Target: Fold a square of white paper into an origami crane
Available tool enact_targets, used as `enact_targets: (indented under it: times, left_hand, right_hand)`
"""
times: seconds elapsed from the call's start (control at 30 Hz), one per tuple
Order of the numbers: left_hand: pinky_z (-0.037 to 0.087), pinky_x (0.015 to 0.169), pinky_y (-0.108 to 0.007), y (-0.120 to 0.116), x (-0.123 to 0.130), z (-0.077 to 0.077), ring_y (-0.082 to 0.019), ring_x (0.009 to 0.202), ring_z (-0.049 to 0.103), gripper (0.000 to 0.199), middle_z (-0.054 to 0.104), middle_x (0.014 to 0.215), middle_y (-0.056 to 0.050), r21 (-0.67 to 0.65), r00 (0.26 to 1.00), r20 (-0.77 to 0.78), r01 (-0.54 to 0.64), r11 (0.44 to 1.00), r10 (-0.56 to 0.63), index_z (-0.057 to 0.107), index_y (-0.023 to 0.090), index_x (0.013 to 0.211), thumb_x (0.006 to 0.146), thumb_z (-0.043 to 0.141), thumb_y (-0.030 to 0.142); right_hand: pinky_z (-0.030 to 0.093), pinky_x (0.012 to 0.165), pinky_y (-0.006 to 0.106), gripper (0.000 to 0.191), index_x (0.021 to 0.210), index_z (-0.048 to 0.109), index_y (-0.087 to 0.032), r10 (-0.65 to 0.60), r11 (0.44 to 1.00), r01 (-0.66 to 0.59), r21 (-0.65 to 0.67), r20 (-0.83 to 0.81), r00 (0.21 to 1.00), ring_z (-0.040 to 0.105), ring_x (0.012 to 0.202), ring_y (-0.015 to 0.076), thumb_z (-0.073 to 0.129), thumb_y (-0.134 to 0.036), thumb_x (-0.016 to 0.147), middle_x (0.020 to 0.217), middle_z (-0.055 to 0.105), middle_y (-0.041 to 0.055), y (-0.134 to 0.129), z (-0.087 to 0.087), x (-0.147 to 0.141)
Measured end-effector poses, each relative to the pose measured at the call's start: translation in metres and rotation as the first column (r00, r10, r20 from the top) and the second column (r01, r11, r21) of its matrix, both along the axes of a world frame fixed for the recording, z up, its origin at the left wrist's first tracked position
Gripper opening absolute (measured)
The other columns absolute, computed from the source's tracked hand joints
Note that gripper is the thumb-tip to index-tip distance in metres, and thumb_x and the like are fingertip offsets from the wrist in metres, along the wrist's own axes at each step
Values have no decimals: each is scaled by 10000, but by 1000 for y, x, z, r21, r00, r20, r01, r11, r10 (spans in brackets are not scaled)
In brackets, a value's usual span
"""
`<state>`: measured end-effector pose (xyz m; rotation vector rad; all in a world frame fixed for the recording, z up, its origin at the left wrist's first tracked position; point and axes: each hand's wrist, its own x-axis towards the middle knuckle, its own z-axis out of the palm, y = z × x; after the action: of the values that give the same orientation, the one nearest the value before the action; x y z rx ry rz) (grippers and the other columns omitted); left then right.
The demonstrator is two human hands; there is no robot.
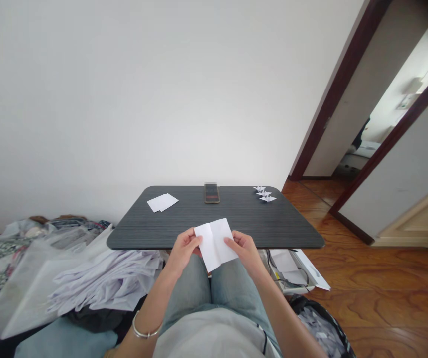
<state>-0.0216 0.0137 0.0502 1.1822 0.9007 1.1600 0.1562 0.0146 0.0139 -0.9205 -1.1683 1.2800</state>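
Observation:
A white sheet of paper (217,243) with a crease down its middle is held over the table's front edge. My left hand (186,247) pinches its left side, thumb on top. On the opposite side, my right hand (243,247) grips the right edge, its thumb also on the upper face. Flat on the dark table (143,228), to the left, lie white paper sheets (162,202) that overlap. Several folded paper cranes (268,199) stand in a row at the back right.
A phone (211,193) rests at the table's back middle against the wall. Piled clothes and white cloth (102,281) fill the floor side at left. Under the table's right end is a white box (290,271) with cables; a black bag (320,323) of scraps sits nearer.

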Motion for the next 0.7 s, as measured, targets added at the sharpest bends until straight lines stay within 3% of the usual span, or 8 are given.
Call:
enact_targets:
  times: [0.23, 0.43, 0.5, 0.57, 0.63, 0.7]
  left_hand:
    - [446, 456, -207, 6, -7, -3, -119, 499, 548, 221, 600, 552, 7, 36, 994, -106, 35, 999, -31, 545, 134, 701, 709, 610, 346]
    - [419, 408, -166, 11, -9, -11, -86, 441, 513, 250, 539, 485, 54, 73, 988, -151, -32, 997, 43, 459, 158, 641, 728, 594, 350]
    - [429, 411, -168, 11, -9, -12, -87, 444, 521, 221, 556, 505, 52, 79, 987, -144, -53, 995, 64, 473, 159, 703, 738, 588, 344]
    - [452, 431, -178, 9, -9, -12, -95, 472, 545, 232, 590, 567, 46, 118, 991, -106, -67, 991, 80, 495, 168, 903, 754, 579, 324]
    - [489, 483, -203, 5, -10, -11, -109, 547, 586, 433, 636, 706, 18, 195, 994, -85, -55, 979, 73, 393, 208, 1182, 786, 544, 300]
    - [523, 564, -239, 2, -12, -12, -130, 667, 623, 468, 647, 925, -50, 278, 988, -148, -4, 960, 47, 357, 225, 1272, 826, 483, 289]
  right_hand:
    - [262, 415, 197, 296, 576, 488, -168, -24, 1000, 24, 9, 39, 999, 416, 419, 83, 655, -383, 692, 501, 544, -35, 0, -2, 5]
    - [279, 395, 195, 286, 589, 492, -171, -8, 1000, 9, -18, 39, 999, 421, 408, 84, 653, -386, 688, 495, 543, -39, 0, -3, 2]
    - [295, 374, 195, 278, 605, 500, -176, -13, 999, 14, -30, 27, 1000, 421, 394, 87, 651, -394, 687, 482, 534, -46, -1, -2, 1]
    - [305, 347, 194, 275, 615, 507, -178, -23, 999, 24, -37, 17, 1000, 412, 370, 86, 647, -403, 689, 461, 519, -53, -2, -1, 1]
    - [311, 324, 193, 281, 610, 507, -177, -40, 998, 40, -38, 11, 999, 405, 348, 83, 644, -408, 692, 444, 508, -56, -3, 1, 0]
    - [321, 311, 190, 287, 602, 506, -173, -59, 998, 59, -33, 6, 998, 408, 341, 81, 643, -406, 696, 444, 514, -53, -3, 2, 0]
